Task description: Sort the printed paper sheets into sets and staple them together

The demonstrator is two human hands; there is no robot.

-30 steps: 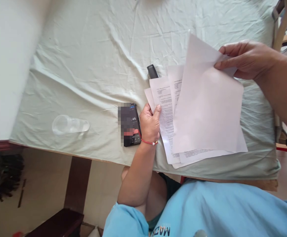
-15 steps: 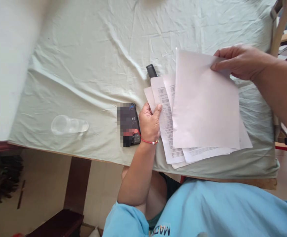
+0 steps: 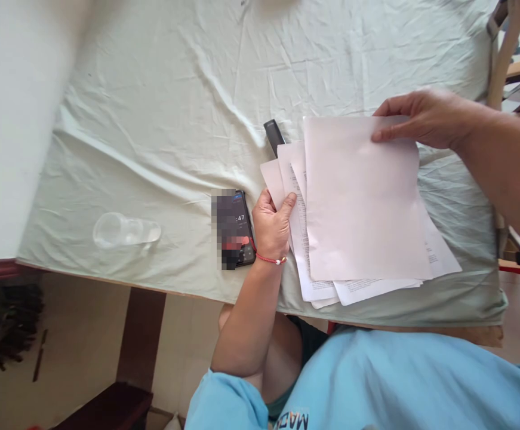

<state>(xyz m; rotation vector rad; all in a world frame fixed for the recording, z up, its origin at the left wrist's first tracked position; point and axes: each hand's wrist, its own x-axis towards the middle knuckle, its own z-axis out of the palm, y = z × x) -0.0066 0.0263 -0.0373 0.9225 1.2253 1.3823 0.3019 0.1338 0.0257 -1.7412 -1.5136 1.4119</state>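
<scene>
My left hand (image 3: 272,224) grips the left edge of several fanned printed sheets (image 3: 298,263), its thumb on top. A blank-faced sheet of paper (image 3: 362,203) lies across most of them, pinched at its top right edge by my right hand (image 3: 414,119), with the thumb on the near face. Lines of print show along the left and bottom margins of the sheets beneath; the rest is covered. Just left of my left wrist, a phone (image 3: 242,230) with a lit, partly blurred-out screen rests on the cloth.
A black stapler-like object (image 3: 273,135) pokes out behind the sheets, partly hidden. On the left a clear plastic cup (image 3: 125,230) lies on its side on the pale green tablecloth (image 3: 174,149). A wooden chair (image 3: 505,54) stands at the right edge.
My right hand has brought the blank-faced sheet down and slightly left, covering more of the printed sheets. My left hand keeps its hold almost unmoved.
</scene>
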